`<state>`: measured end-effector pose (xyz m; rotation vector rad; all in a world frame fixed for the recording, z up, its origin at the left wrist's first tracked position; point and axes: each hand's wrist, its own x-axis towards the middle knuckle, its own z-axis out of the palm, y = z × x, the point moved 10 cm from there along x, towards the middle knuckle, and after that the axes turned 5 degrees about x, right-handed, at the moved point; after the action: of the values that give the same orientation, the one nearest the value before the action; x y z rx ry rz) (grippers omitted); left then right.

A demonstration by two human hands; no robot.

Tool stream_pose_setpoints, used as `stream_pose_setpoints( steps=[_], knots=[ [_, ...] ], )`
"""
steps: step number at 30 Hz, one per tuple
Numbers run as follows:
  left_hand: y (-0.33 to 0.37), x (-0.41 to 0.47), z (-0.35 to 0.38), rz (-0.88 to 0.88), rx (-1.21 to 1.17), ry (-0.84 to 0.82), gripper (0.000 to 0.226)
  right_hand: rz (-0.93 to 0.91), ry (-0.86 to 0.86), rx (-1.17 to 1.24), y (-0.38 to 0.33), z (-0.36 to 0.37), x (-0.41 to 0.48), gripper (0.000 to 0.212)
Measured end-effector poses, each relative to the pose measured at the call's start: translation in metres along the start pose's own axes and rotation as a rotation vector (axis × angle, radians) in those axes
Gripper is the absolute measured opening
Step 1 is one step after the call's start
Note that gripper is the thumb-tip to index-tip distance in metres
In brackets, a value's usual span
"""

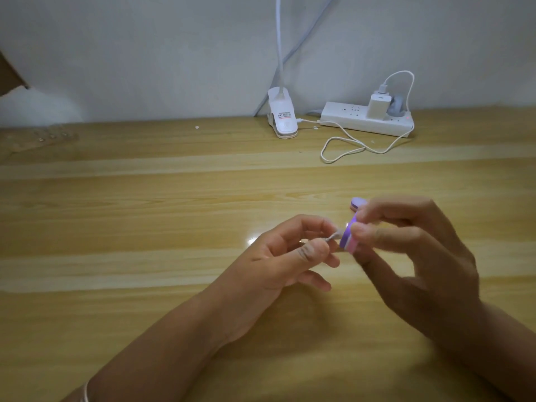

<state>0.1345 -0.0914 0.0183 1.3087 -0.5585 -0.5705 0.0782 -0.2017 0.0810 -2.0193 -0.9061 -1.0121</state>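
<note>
At right hand [414, 256] fingertips, purple-pink block [348, 239] in pinch; grey string [333, 237] in left hand [290, 256] pinch.

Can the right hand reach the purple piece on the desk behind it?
Likely yes: the purple piece lies right beyond the right hand, nothing between, though it pinches the purple-and-pink block.

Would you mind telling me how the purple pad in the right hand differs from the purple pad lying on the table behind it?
The held purple pad is pinched in the right hand above the table; the resting purple pad lies on it. The held one stands on edge, showing a pink side; the resting one lies flat, mostly hidden behind the fingers. Both have purple faces.
</note>
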Motion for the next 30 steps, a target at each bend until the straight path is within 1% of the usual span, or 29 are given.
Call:
stream_pose_setpoints(
  steps=[2,3,7,11,14,16,18,20,23,25,26,28,30],
  knots=[
    [0.000,-0.001,0.002,0.000,-0.009,-0.012,0.021,-0.051,-0.048,-0.027,-0.006,0.007,-0.003,0.027],
    [-0.001,-0.001,0.002,-0.002,-0.011,-0.013,0.021,-0.046,-0.057,-0.039,-0.002,0.007,-0.003,0.028],
    [0.000,-0.001,0.001,-0.005,-0.017,-0.005,0.018,0.032,0.010,-0.043,0.012,-0.005,0.003,0.020],
    [-0.002,-0.001,0.004,-0.017,-0.004,-0.022,0.024,-0.042,-0.026,0.011,-0.004,0.004,-0.001,0.022],
    [-0.004,-0.001,0.002,-0.026,-0.008,-0.005,0.020,0.018,-0.014,-0.050,0.010,-0.002,0.003,0.021],
    [-0.002,-0.001,0.001,-0.016,-0.018,-0.001,0.019,0.038,0.011,-0.047,0.011,-0.006,0.003,0.021],
    [-0.002,0.000,0.002,-0.013,-0.019,-0.002,0.020,0.008,0.005,0.004,0.003,-0.001,0.001,0.021],
    [-0.002,-0.001,0.002,-0.013,-0.021,-0.016,0.021,-0.023,-0.025,0.005,-0.001,0.005,-0.001,0.021],
    [0.001,-0.001,0.000,0.003,-0.033,-0.012,0.018,0.049,-0.009,-0.078,0.017,-0.002,0.001,0.019],
    [0.006,0.000,-0.009,0.033,-0.042,0.051,0.019,0.118,0.032,-0.075,0.028,-0.009,0.003,0.018],
    [0.008,0.000,-0.017,0.054,-0.055,0.111,0.021,0.135,0.052,-0.058,0.030,-0.012,0.004,0.019],
    [0.013,-0.001,-0.040,0.109,-0.053,0.271,0.023,0.141,0.062,-0.042,0.028,-0.012,0.005,0.017],
    [0.019,-0.005,-0.061,0.161,0.043,0.414,0.023,0.130,0.039,-0.040,0.024,-0.008,0.004,0.014]
  ],
)
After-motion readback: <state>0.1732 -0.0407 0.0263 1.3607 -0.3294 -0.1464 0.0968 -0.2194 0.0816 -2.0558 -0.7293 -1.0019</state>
